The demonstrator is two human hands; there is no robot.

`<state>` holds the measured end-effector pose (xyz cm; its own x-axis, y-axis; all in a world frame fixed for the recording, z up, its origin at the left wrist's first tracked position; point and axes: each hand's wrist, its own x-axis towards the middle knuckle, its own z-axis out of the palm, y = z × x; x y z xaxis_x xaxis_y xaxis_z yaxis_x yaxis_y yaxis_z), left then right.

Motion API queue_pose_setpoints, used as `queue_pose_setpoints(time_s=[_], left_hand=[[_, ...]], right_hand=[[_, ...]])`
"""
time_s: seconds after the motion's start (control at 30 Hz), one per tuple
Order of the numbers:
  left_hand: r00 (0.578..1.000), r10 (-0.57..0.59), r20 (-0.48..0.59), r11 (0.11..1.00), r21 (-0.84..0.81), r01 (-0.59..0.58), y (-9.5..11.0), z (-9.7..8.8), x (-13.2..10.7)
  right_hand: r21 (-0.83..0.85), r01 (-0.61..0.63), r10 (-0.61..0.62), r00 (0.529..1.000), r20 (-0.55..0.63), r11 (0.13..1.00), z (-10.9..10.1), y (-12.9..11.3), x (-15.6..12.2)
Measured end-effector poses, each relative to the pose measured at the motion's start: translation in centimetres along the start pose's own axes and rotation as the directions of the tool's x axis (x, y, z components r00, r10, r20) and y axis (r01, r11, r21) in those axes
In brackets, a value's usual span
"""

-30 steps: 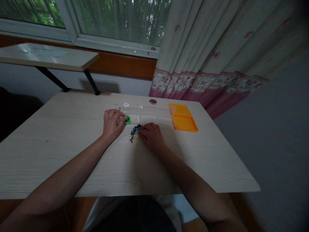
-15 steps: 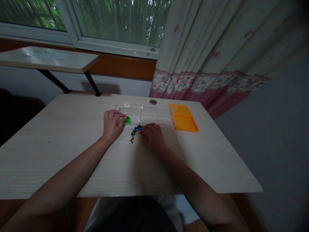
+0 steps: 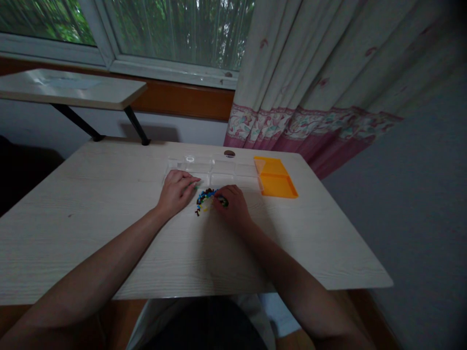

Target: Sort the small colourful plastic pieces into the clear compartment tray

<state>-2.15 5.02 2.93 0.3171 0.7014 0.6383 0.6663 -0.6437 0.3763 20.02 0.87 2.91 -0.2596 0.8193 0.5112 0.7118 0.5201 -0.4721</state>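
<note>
A small heap of tiny coloured pieces, blue, dark brown and yellow, lies in a curve on the table. At its right end my right hand has its fingers bent down together among the pieces; what they grip is too small to make out. My left hand reaches over the front left of a clear compartment box, fingers stretched and thumb apart. A trace of green shows by its fingertips, and the hand covers most of the green pieces there.
Orange plastic trays or lids lie at the right end of the clear box. A dark round spot is behind it on the table. A raised shelf stands at the back left, a curtain hangs at the back right.
My left hand has shifted right and now covers most of the green pieces that showed before. My right hand stays at the heap, its fingers slightly moved. The view has shifted a little.
</note>
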Motion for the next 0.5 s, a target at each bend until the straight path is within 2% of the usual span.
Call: queue_pose_setpoints(time_s=[0.1, 0.2, 0.33, 0.5], left_hand=[[0.983, 0.133, 0.125, 0.990, -0.071, -0.125, 1.3, 0.0, -0.2], [0.963, 0.212, 0.164, 0.975, -0.103, -0.198, 2.2, 0.1, -0.5], [0.965, 0.214, 0.152, 0.975, -0.090, -0.202, 2.6, 0.3, -0.5], [0.977, 0.175, 0.118, 0.984, -0.061, -0.169, 2.4, 0.4, -0.7]], right_hand=[[0.067, -0.026, 0.027, 0.999, -0.024, 0.997, 0.1, 0.1, 0.1], [0.119, -0.041, 0.044, 0.999, -0.018, 0.992, 0.1, 0.2, 0.2], [0.235, -0.078, 0.085, 0.996, -0.019, 0.969, 0.0, 0.0, 0.1], [0.307, -0.134, 0.127, 0.991, 0.045, 0.942, -0.1, -0.3, 0.0]])
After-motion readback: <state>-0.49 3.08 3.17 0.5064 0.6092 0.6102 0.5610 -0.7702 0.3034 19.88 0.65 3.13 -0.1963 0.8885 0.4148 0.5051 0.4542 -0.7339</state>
